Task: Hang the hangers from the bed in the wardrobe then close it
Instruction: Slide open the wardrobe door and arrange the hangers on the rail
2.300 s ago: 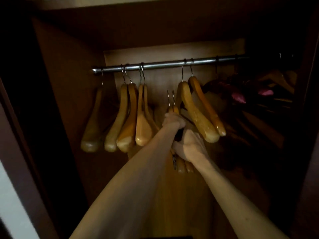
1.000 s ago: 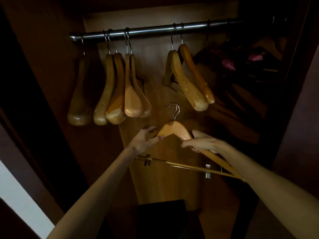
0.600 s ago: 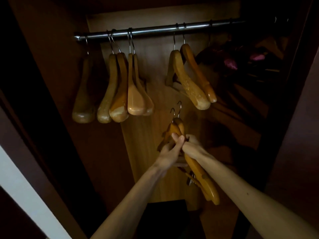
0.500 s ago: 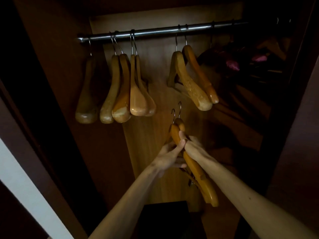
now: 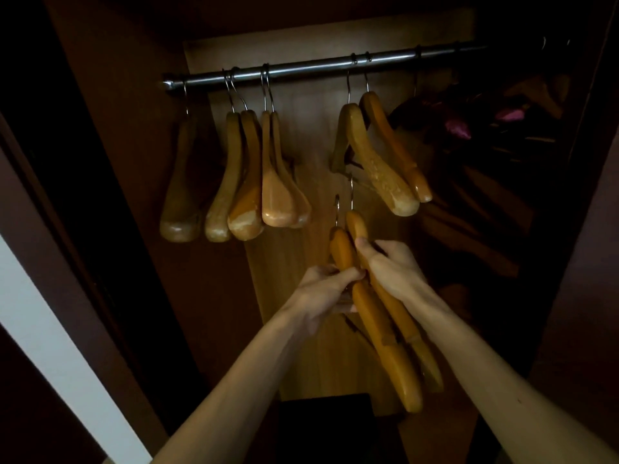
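Wooden hangers (image 5: 378, 316) upright, hooks upward

You looked into a very dim scene with warm, muddy colour. The strongest light fell on the pale wood back panel (image 5: 294, 262) straight beyond your hands, and on the wooden hangers (image 5: 278, 182) above them, whose rounded ends showed soft highlights. A thin streak of glare ran along the metal rail (image 5: 311, 67) higher up. Your left hand (image 5: 321, 293) and right hand (image 5: 392, 272) were evenly, faintly lit from your side, with soft edges. Everything to the right of your right hand sank into near black, detail lost. Far left of your left hand, a pale strip (image 5: 50, 333) was the brightest patch. Straight lines bowed toward the frame's edges.
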A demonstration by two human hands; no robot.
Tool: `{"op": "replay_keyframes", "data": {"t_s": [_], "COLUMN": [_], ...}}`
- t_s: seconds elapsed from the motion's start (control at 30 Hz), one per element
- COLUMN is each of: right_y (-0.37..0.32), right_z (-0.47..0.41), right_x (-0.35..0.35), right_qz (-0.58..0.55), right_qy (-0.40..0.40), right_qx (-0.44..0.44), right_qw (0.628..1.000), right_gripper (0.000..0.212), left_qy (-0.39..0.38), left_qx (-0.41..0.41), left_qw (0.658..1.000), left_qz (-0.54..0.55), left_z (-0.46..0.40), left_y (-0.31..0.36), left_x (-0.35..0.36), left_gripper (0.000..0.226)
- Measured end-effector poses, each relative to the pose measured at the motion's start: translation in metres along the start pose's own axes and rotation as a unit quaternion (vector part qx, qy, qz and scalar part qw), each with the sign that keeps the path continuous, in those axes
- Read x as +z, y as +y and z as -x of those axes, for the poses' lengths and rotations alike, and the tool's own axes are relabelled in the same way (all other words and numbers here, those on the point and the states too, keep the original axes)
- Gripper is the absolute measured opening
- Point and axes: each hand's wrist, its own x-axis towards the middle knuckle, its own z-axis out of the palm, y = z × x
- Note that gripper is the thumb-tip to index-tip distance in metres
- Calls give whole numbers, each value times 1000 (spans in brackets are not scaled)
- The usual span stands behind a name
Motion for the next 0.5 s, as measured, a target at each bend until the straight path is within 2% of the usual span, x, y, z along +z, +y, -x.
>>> {"op": "replay_keyframes", "data": {"t_s": [0.13,0.2,0.37,0.5], "right_y": [-24,-39,-77,-106], "right_z": [2,2,0,-7], "right_x": [-11,-17,-36,-48], "right_qz": [-11,-22,-37,-41], "right_qy": [-1,6,22,31], "right_qx": [-10,-13,-59,-77], "right_qw": [1000,1000,997,996], "right_gripper": [39,44,38,27], "left_qy": [23,39,32,-12], "left_qx": [2,15,31,48], "left_qw": [1000,999,999,998], "left_qz": [9,4,25,31], "left_z": [4,6,5,6], "left_y": [28,45,84,116], "left_x": [11,15,15,6], "left_gripper": [8,9,41,43]}}
